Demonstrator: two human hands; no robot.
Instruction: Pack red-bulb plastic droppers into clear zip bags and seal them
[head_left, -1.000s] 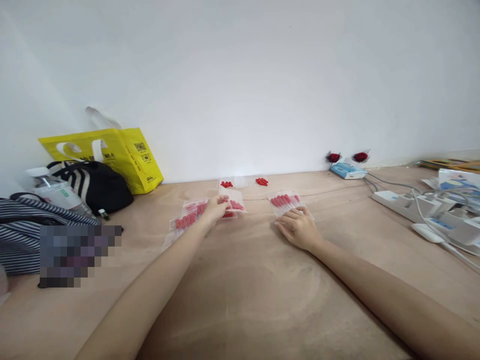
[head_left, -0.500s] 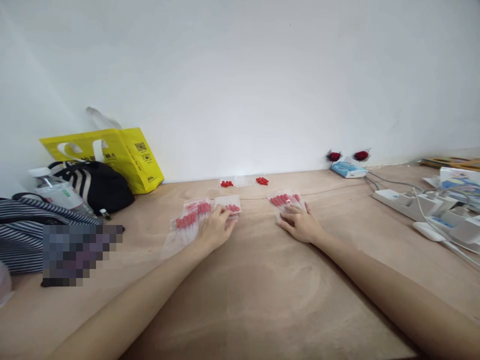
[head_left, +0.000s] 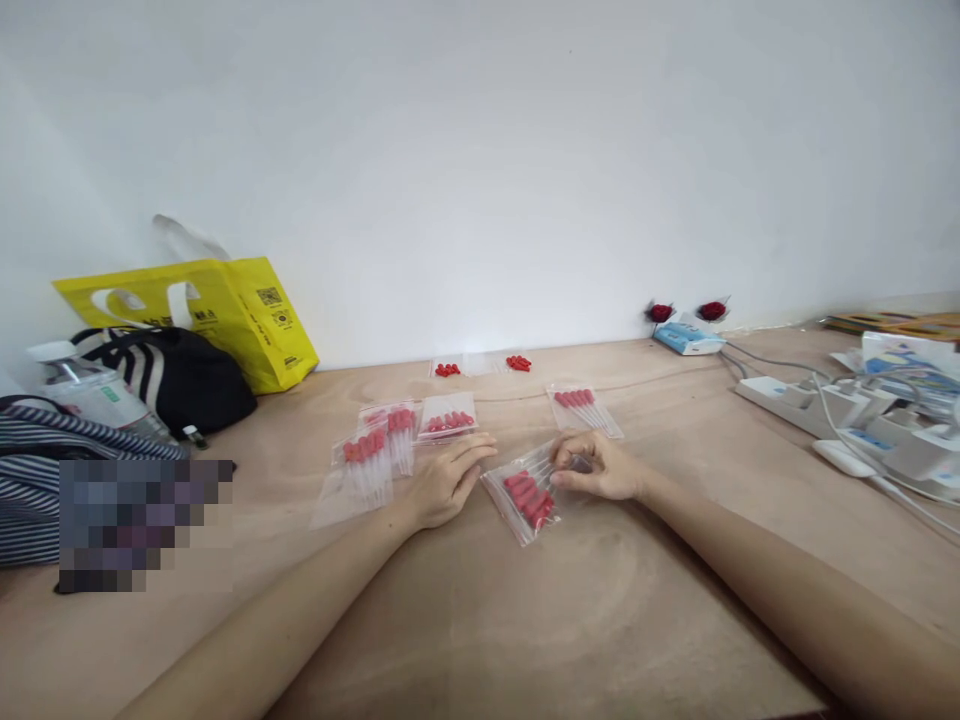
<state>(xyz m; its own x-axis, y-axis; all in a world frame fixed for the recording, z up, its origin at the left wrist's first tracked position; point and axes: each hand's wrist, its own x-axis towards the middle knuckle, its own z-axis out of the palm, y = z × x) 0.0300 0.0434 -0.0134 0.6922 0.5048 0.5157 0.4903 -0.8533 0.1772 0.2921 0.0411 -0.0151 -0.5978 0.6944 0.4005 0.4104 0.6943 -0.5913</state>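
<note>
My right hand (head_left: 604,470) pinches a clear zip bag (head_left: 529,498) by its far right end, thumb against curled fingers. Thin pale sticks with red, capsule-shaped ends lie inside it, the red ends towards me. To the left, my left hand (head_left: 448,486) rests with its fingers stretched out, holding nothing, its fingertips near that bag. Just beyond it lies a small zip bag of red pieces (head_left: 448,420). Overlapping bags of red-ended sticks (head_left: 367,465) sit left of the left hand. Another such bag (head_left: 585,410) lies behind my right hand.
Two small bags with red pieces, one on the left (head_left: 448,370) and one on the right (head_left: 518,364), lie by the wall. A yellow bag (head_left: 255,330), black pouch (head_left: 187,380) and bottle (head_left: 112,400) stand left. Power strips (head_left: 847,420) with cables and a blue packet (head_left: 688,337) are right.
My right hand has pulled one bag of red-ended sticks towards me and left, leaving another behind. My left hand has come off the small bag and moved nearer me. The view shifted slightly.
</note>
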